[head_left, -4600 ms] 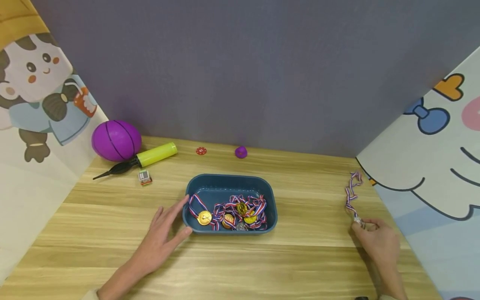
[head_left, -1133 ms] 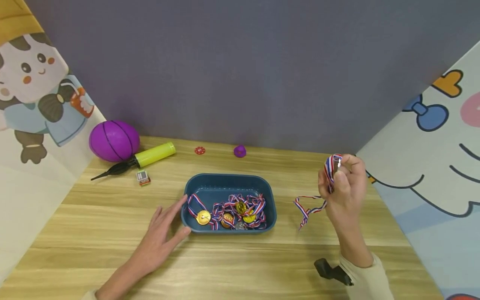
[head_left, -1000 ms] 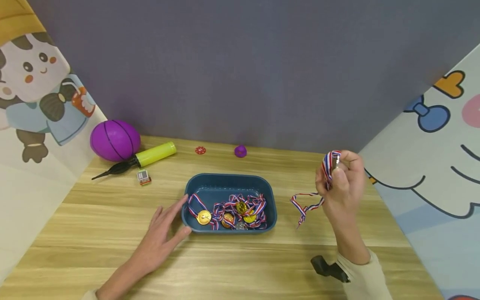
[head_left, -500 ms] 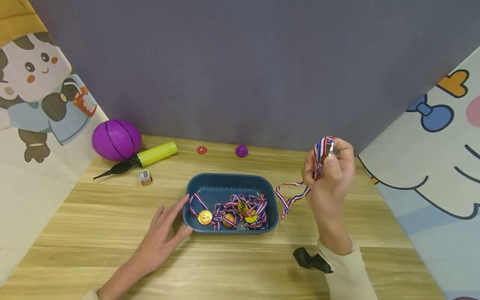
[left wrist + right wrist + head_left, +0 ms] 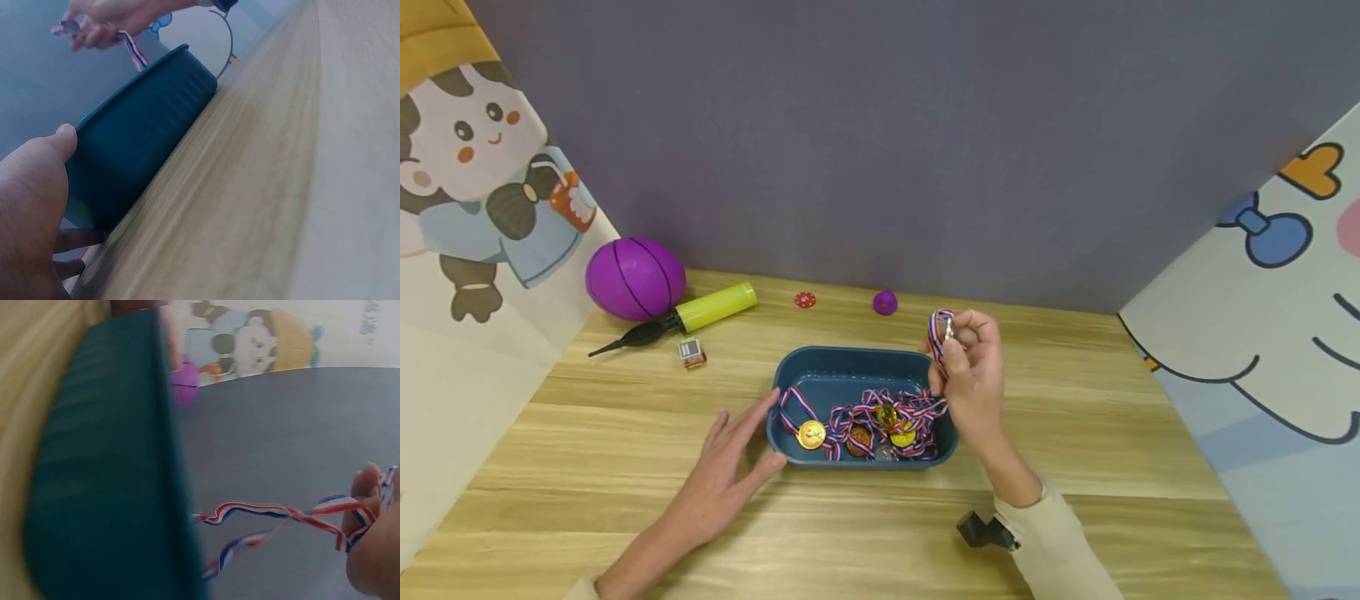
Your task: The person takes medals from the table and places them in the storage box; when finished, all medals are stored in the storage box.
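Observation:
A dark blue tray [image 5: 850, 353] sits mid-table with several gold medals on striped ribbons [image 5: 880, 421] heaped in its near half. My right hand [image 5: 951, 333] is raised over the tray's right end and pinches a medal; its red, white and blue ribbon [image 5: 934, 335] hangs down into the tray. In the right wrist view the ribbon [image 5: 281, 519] trails from my fingers [image 5: 369, 487] beside the tray wall [image 5: 106, 475]. My left hand [image 5: 730, 458] lies flat on the table, fingers straight, touching the tray's left end; its thumb [image 5: 62, 140] rests against the tray wall [image 5: 144, 131].
At the back left lie a purple ball [image 5: 635, 279], a yellow-green pump [image 5: 703, 308] and a small box [image 5: 691, 353]. A red disc [image 5: 805, 300] and a small purple piece [image 5: 885, 302] sit near the back wall. Cartoon panels close both sides.
My right hand picked the medal up at the table's right edge and carried it left to above the tray's right end; the ribbon now hangs into the tray. The left hand stayed put.

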A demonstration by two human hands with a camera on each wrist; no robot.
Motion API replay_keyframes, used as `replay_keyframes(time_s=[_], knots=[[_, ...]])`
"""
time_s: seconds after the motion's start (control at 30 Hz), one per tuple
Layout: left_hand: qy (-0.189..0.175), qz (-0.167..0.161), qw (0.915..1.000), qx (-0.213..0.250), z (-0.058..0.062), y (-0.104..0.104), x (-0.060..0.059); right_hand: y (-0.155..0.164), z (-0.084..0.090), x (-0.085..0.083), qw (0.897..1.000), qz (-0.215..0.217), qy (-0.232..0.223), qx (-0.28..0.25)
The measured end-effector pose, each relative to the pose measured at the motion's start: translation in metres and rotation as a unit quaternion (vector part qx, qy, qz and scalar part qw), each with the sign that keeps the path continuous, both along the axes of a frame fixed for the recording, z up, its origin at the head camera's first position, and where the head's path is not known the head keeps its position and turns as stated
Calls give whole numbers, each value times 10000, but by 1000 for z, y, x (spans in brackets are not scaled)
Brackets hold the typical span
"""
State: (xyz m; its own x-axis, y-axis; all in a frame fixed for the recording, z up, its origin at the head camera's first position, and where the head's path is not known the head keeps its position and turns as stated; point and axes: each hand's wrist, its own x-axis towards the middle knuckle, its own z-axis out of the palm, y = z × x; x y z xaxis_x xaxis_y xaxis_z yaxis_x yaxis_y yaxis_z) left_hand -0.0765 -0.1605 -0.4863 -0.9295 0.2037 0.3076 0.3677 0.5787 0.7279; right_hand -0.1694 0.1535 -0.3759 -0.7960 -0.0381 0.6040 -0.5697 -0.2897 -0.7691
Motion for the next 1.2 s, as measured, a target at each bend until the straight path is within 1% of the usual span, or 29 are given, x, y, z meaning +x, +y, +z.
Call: replay_keyframes(time_s=[0.1, 0.2, 0.3, 0.37, 0.47, 0.5, 0.57, 0.73, 0.77, 0.93, 1.03, 1.2], knots=[[28, -9, 10000, -19, 0, 0, 0, 2, -8, 1, 9980, 87, -304, 551], [48, -17, 10000, -20, 1, 1, 0, 4, -12, 2, 9912, -8, -537, 1206], [29, -10, 10000, -20, 1, 0, 0, 6, -13, 4, 9780, -275, -697, 1948], [16, -12, 10000, -19, 0, 0, 0, 9, -14, 5, 9668, -393, -789, 2399], [-3, -15, 10000, -17, 0, 1, 0, 13, -17, 5, 9508, -484, -643, 2992], [-5, -15, 10000, -16, 0, 1, 0, 14, -19, 5, 9475, -467, -563, 3113], [-12, -15, 10000, -13, 0, 1, 0, 18, -22, 5, 9395, -564, -409, 3355], [-37, -10, 10000, -7, 0, 1, 0, 28, -29, 5, 9161, -1108, -291, 3842], [-40, -13, 10000, -6, 0, 1, 0, 30, -30, 6, 9131, -1175, -265, 3896], [-30, -27, 10000, 18, 0, 1, 0, 41, -37, 7, 8989, -1352, -25, 4168], [-10, -28, 10000, 17, 0, 1, -1, 47, -40, 9, 8850, -1447, 100, 4424], [17, -21, 10000, 21, 0, 1, -1, 55, -43, 13, 8605, -1554, 125, 4850]])
